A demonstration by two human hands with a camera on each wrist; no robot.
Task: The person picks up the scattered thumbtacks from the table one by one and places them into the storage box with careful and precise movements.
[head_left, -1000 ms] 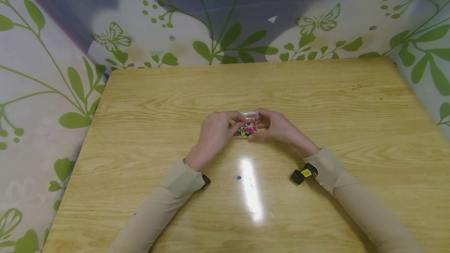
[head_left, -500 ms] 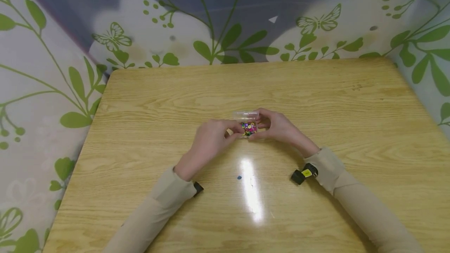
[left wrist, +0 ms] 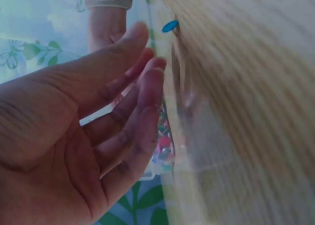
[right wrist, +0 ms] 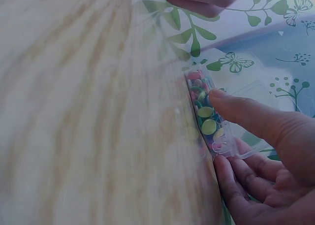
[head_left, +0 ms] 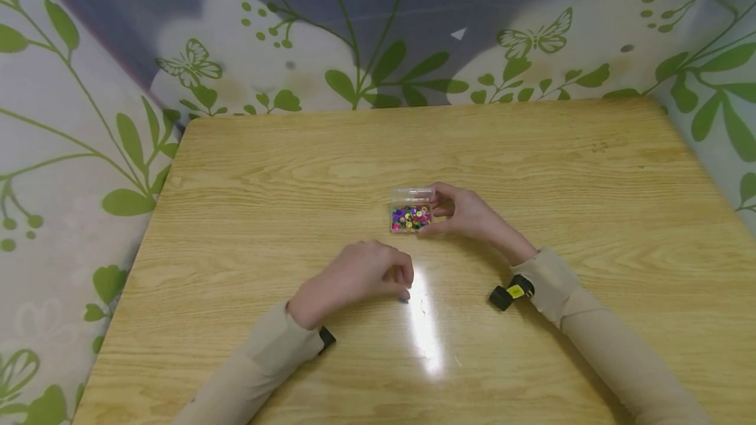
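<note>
A small clear plastic box point(head_left: 392, 223) sits on the table, its hinged lid point(head_left: 411, 195) standing up at the back. It is filled with colourful thumbtacks point(right wrist: 205, 112). My right hand point(head_left: 466, 215) holds the box at its right end, thumb on the near side and fingers behind. One blue thumbtack point(left wrist: 170, 26) lies apart on the table, nearer to me. Over it hovers my left hand point(head_left: 363, 277), with bent, relaxed fingers and nothing between them. In the left wrist view, a gap shows between the thumb tip and the tack.
The wood-grain table point(head_left: 283, 162) meets a wall point(head_left: 248, 84) patterned with leaves and butterflies at the back. A bright light reflection point(head_left: 424, 333) streaks the tabletop beside the left hand. A black wrist device point(head_left: 509, 291) hangs at the right sleeve.
My left hand has left the thumbtack box and come down toward me to the blue thumbtack, uncovering the box's left side. The right hand has stayed at the box.
</note>
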